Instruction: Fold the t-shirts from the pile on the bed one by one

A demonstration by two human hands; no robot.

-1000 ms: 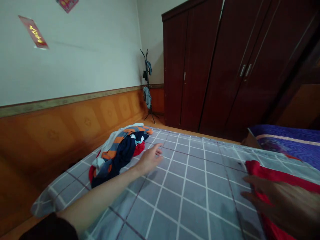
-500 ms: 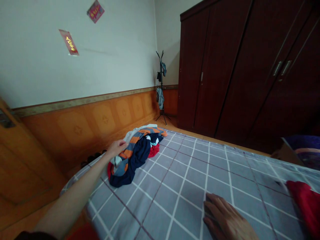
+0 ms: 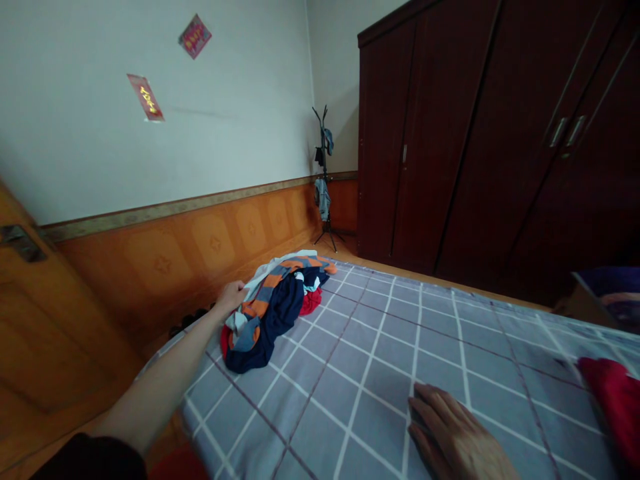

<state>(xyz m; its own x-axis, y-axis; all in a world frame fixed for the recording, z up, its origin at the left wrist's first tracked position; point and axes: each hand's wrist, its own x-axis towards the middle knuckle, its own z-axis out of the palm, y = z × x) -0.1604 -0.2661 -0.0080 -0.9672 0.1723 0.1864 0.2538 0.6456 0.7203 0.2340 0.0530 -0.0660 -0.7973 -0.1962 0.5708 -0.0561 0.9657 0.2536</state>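
Note:
My left hand point(image 3: 232, 295) reaches to the left edge of a clothes pile, its fingers pinched on a pale cloth point(image 3: 256, 276) there. The pile holds an orange and grey striped garment point(image 3: 270, 280), a dark navy garment point(image 3: 283, 310) and a red piece point(image 3: 311, 301) on its right side. It lies on a grey bed sheet point(image 3: 370, 380) with white and dark lines. At the lower right, my right hand point(image 3: 453, 430) rests on the sheet, holding nothing, its fingers stretched out with small gaps between them.
A red cloth point(image 3: 613, 400) lies at the bed's right side. Beyond the bed stand a dark wardrobe point(image 3: 435, 133) and a black coat rack point(image 3: 324, 167) with clothes. A box point(image 3: 595, 293) with purple fabric is at the far right, a wooden door point(image 3: 55, 333) at the left.
My left hand has moved slightly left, with its fingertips now on the pale cloth. My right hand has stayed at the same place on the sheet. The view has shifted a little.

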